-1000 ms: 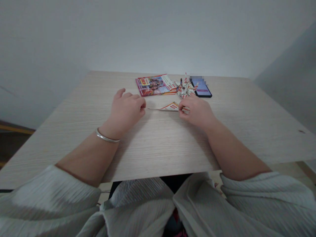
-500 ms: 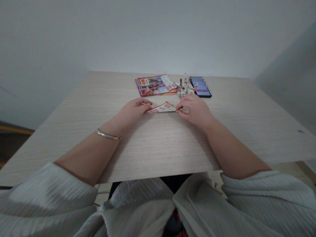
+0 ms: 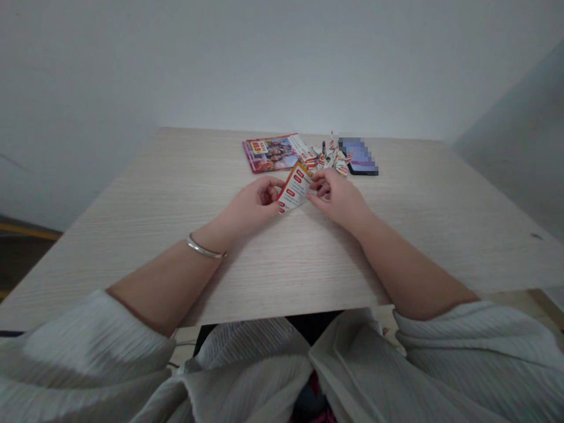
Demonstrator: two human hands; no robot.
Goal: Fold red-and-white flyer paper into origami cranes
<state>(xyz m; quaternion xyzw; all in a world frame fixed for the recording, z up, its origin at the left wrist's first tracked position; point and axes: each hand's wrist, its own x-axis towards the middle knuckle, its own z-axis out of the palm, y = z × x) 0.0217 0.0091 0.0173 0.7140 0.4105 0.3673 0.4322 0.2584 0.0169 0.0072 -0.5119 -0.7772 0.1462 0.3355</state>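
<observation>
Both hands have raised the red-and-white printed folded paper (image 3: 294,189) from flat on the table to tilted upright, centre frame.

Left hand (image 3: 251,205) pinches the paper's lower left edge and right hand (image 3: 337,197) pinches its upper right corner, fingers closed on it, so the paper sits between them just above the pale wood-grain table (image 3: 176,194). Thin silver bangle (image 3: 203,249) on the left wrist. Behind, upper centre: glossy colourful flyer (image 3: 269,153) lying flat, small crumpled-looking folded paper figure (image 3: 329,157) just beside it, partly hidden by the right fingers, shape hard to make out. Dark smartphone (image 3: 362,163) to its right, screen blurred. Grey ribbed sleeves (image 3: 462,346) cut off at the bottom edge.
</observation>
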